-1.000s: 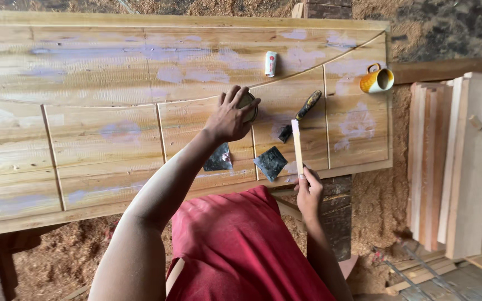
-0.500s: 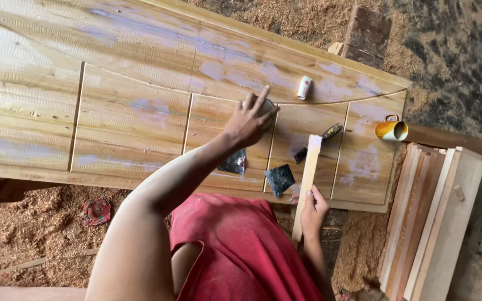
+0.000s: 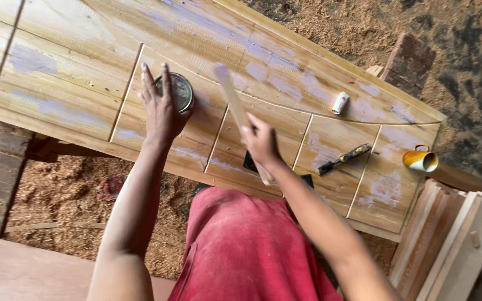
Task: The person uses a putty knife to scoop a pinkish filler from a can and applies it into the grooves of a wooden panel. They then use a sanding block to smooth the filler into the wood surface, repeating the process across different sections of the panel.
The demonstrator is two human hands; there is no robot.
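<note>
Sawdust floor, wooden panel (image 3: 85,56) — tin (image 3: 178,91) under left grip (image 3: 160,111).

Two packages on the counter (image 3: 73,61). Round tin (image 3: 177,91), metal, open, grey contents: lies under the fingertips of the left grip (image 3: 161,108), touching it. Small tube-like container (image 3: 340,103), white with a red end: lies flat on the wood, well to the right of the right grip (image 3: 260,142) and slightly farther up the panel. Its label is too small to make out. No signs or screens in view.
</note>
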